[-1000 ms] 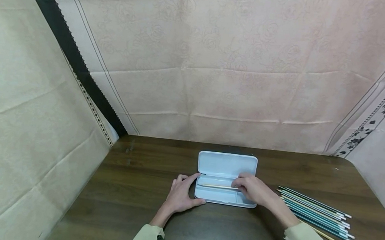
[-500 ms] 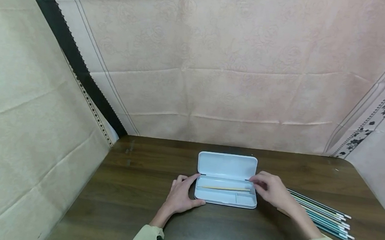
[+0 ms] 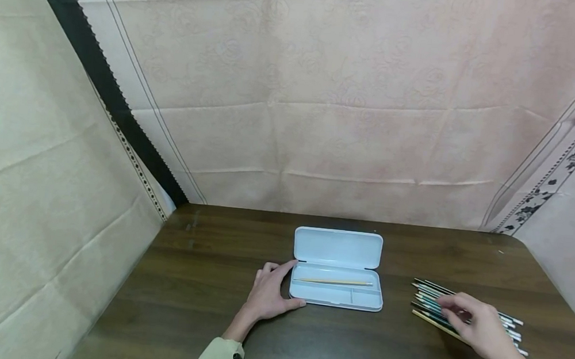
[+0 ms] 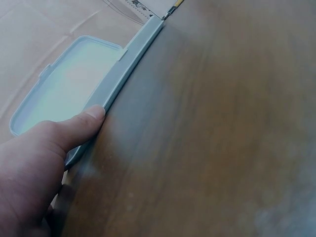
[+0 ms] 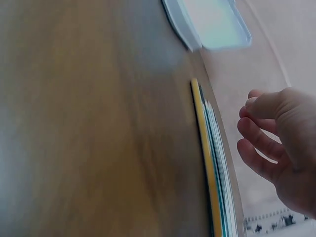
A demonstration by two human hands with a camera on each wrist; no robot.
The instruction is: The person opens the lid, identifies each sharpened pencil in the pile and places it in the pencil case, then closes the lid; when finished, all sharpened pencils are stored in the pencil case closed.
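Note:
A light blue pencil case [image 3: 336, 296] lies with its lid raised at the middle of the table. One pale yellow pencil [image 3: 335, 282] rests lengthwise inside it. My left hand [image 3: 271, 293] holds the case's left end, with the thumb [image 4: 89, 121] on the front edge and the fingers toward the back. Over the loose pencils [image 3: 426, 296] at the right hovers my right hand [image 3: 481, 328], its fingers loosely curled with nothing between them. In the right wrist view a yellow pencil [image 5: 206, 148] lies nearest, beside green and white ones.
The dark wooden table [image 3: 214, 288] ends at a pale cloth backdrop [image 3: 350, 122]. More cloth hangs at the left [image 3: 80, 229] and right sides. A small divider [image 3: 352, 294] splits the front of the case.
My right hand has left the pencil in the case and moved right, to above the loose pencils. My left hand has stayed on the case.

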